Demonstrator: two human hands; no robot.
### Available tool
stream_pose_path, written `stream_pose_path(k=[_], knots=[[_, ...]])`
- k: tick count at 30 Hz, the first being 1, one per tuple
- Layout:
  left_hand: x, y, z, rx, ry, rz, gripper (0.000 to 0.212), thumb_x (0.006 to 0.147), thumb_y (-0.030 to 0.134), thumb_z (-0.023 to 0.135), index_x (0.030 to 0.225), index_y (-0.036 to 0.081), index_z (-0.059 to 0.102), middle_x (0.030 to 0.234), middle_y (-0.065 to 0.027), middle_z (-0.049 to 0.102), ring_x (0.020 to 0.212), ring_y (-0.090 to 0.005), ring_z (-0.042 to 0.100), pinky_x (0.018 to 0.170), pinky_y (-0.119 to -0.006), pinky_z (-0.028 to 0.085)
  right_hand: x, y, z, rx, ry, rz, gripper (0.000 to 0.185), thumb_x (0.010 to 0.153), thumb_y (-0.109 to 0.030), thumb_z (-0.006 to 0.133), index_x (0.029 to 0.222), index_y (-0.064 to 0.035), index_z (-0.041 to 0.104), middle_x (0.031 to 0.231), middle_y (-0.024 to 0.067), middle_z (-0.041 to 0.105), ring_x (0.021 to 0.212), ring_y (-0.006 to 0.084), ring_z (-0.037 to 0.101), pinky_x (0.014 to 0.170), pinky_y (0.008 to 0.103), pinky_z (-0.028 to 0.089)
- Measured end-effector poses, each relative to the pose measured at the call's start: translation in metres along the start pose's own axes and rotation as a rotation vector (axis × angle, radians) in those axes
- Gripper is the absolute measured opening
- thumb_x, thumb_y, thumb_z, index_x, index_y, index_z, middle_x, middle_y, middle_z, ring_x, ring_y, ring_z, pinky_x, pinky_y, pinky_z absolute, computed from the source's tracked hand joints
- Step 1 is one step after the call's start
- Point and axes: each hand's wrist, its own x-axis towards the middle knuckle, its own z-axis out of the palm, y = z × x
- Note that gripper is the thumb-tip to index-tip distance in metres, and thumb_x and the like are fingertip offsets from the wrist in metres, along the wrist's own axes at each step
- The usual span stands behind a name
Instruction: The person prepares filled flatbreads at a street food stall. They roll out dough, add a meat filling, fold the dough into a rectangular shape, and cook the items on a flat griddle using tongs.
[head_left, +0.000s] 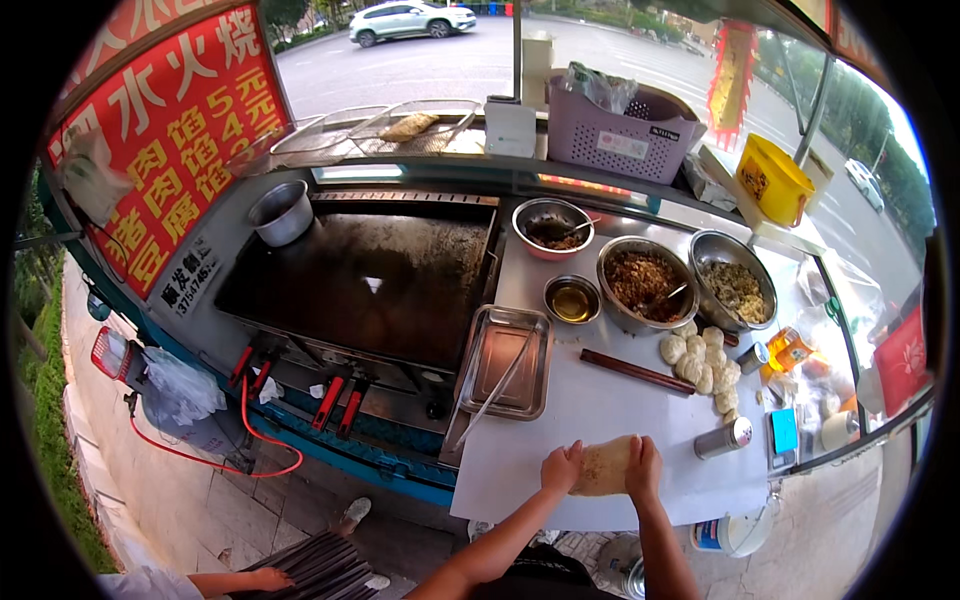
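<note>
A flat sheet of dough (604, 466) with brownish specks spans the space between my hands, over the near part of the pale work surface. My left hand (562, 466) grips its left edge and my right hand (643, 465) its right edge. Beyond them lies a dark wooden rolling pin (637, 371). Dough balls (696, 358) are clustered to its right. A metal shaker (723, 439) lies on its side or leans, right of my right hand. Farther back stand a bowl of brown filling (646, 281) with a spoon, a bowl of greenish and yellow filling (731, 292) and a small bowl of oil (571, 300).
Left of the work surface are a steel tray (506, 364) with tongs and a dark griddle (367, 277) carrying a metal pot (281, 214). A purple basket (619, 131) and a yellow bucket (775, 180) stand on the ledge. Another person's hand (270, 578) is at the lower left.
</note>
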Motion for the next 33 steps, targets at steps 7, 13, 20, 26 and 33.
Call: stream_pose_path(k=[7, 13, 20, 26, 33], knots=[[-0.012, -0.003, -0.023, 0.211, 0.16, 0.249, 0.043, 0.094, 0.045, 0.058, 0.084, 0.003, 0.058, 0.076, -0.0229, 0.065, 0.076, -0.046, 0.062, 0.065, -0.055, 0.047, -0.014, 0.055, 0.036, 0.048, 0.05, 0.051, 0.034, 0.101, -0.027, 0.049, 0.082, -0.0007, 0.053, 0.074, 0.0256, 0.057, 0.069, 0.0462, 0.051, 0.061, 0.0477, 0.042], [-0.019, 0.002, -0.057, 0.157, 0.231, 0.293, 0.039, 0.093, 0.04, 0.063, 0.087, 0.001, 0.064, 0.073, -0.0227, 0.065, 0.072, -0.0451, 0.062, 0.061, -0.049, 0.047, -0.009, 0.054, 0.01, 0.078, 0.025, 0.071, 0.031, 0.101, -0.029, 0.051, 0.085, -0.0017, 0.053, 0.073, 0.0244, 0.056, 0.067, 0.0452, 0.052, 0.06, 0.0463, 0.043], [-0.02, 0.0, -0.08, 0.204, 0.215, 0.26, 0.04, 0.093, 0.04, 0.064, 0.088, 0.0, 0.064, 0.07, -0.0207, 0.064, 0.07, -0.0432, 0.063, 0.06, -0.044, 0.047, 0.002, 0.059, 0.002, 0.121, 0.031, 0.089, 0.031, 0.101, -0.029, 0.05, 0.087, -0.0021, 0.053, 0.072, 0.0229, 0.059, 0.067, 0.0432, 0.055, 0.06, 0.047, 0.044], [-0.03, 0.017, -0.066, 0.543, 0.034, 0.218, 0.046, 0.092, 0.044, 0.063, 0.111, 0.003, 0.062, 0.103, -0.0181, 0.068, 0.096, -0.0384, 0.064, 0.082, -0.05, 0.047, 0.001, 0.099, 0.027, -0.064, -0.125, 0.184, 0.03, 0.102, -0.033, 0.048, 0.091, -0.0046, 0.052, 0.073, 0.0241, 0.062, 0.072, 0.0465, 0.059, 0.062, 0.0526, 0.044], [-0.03, 0.014, 0.01, 0.816, -0.325, 0.833, 0.076, 0.095, 0.052, 0.049, 0.155, 0.012, 0.025, 0.16, -0.0064, 0.027, 0.15, -0.0273, 0.015, 0.119, -0.057, 0.008, -0.008, 0.089, 0.037, -0.066, -0.076, 0.264, 0.03, 0.101, -0.028, 0.05, 0.087, -0.0019, 0.053, 0.072, 0.0239, 0.059, 0.07, 0.0463, 0.056, 0.06, 0.0486, 0.044]])
